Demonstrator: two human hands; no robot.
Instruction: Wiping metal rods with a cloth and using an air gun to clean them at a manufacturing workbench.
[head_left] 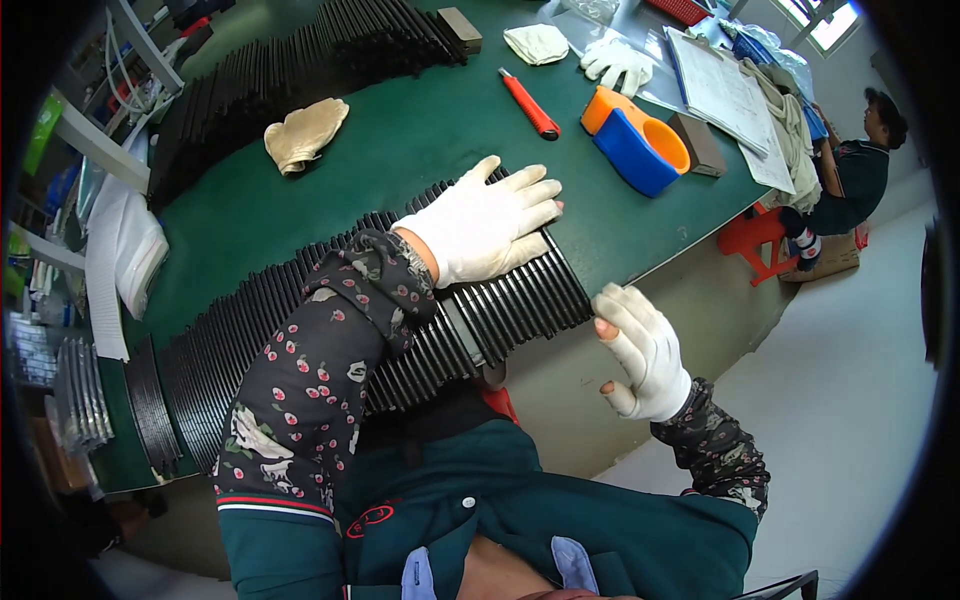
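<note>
The long row of black ribbed strips [400, 310] lies along the near edge of the bench [420, 150]. The left hand [490, 225] rests flat and open on it; the right hand [640, 350], open and holding nothing, touches its end. A careless push could probably slide strips off this edge.

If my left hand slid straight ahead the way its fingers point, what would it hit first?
The left hand lies flat on the row of black strips, fingers pointing toward the blue and orange tape dispenser. Bare green table comes first, then probably that dispenser, though depth is hard to judge.
</note>
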